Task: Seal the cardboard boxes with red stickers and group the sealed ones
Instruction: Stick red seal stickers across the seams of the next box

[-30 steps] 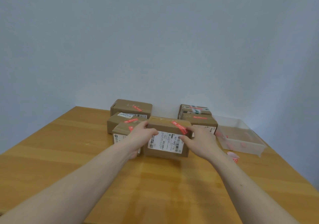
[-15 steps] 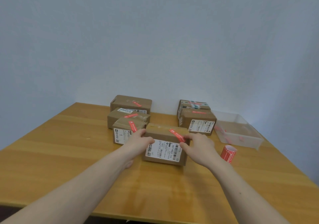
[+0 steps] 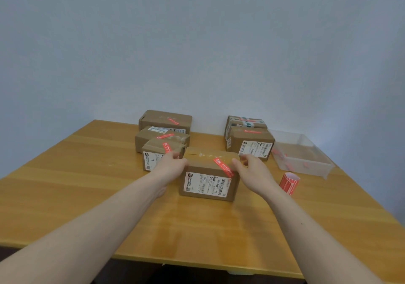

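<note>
Filling the lower part of the view, a honey-coloured wooden table (image 3: 87,196) runs back to a plain pale blue-grey wall (image 3: 197,42), and every place below is told from the brown cardboard box with a white shipping label on its near face (image 3: 208,174), which stands on the tabletop about midway across. Behind and to the left of that box sits a row of three sealed brown cardboard boxes (image 3: 163,137), one behind another, each with a red strip on top; the nearest of the three lies just beside the labelled box's left rear corner. Behind and to the right stand two more brown cardboard boxes (image 3: 249,140), the nearer one bearing a white label and a red strip, the farther one partly hidden behind it. Farther right is a shallow clear plastic tray (image 3: 306,165) with a few red scraps inside. The left hand (image 3: 173,166) presses against the labelled box's left top edge, fingers curled over it, and the right hand (image 3: 252,169) grips the right top edge likewise, so both hold this box. A red rectangular sticker (image 3: 223,167) lies slantwise across its top front edge. Right of the box, near the tray, stands a small red sticker roll (image 3: 289,183).
</note>
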